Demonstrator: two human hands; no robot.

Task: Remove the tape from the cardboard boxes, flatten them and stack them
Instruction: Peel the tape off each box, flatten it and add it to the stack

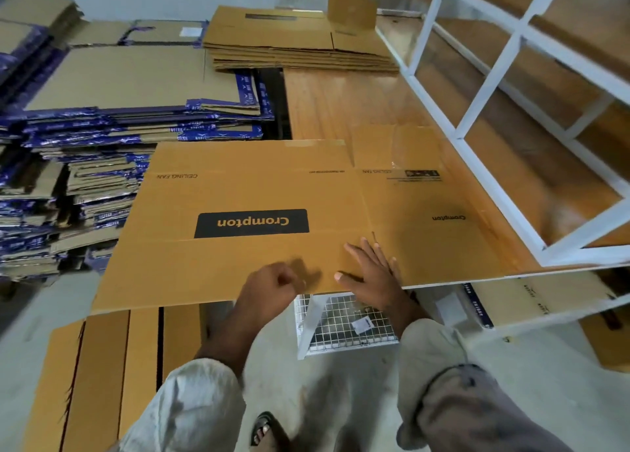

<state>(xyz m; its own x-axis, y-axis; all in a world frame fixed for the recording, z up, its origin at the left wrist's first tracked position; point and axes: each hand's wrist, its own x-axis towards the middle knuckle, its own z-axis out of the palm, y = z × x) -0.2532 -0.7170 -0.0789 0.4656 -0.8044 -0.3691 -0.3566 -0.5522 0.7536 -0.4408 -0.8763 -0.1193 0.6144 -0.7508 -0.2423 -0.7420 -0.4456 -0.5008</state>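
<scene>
Your right hand (370, 274) lies flat, fingers straight, pressing the flattened Crompton box (272, 219) on the wood surface (327, 100). Left hand (272, 288) is blurred, fingers curled at the box's near edge; can't tell if gripping.

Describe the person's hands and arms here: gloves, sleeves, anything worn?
Both hands are bare, no gloves: left hand, right hand. No rings or watch visible, though the left hand is motion-blurred. Forearms are bare; loose, pale off-white sleeves are pushed up near the elbows, left sleeve, right sleeve.
</scene>
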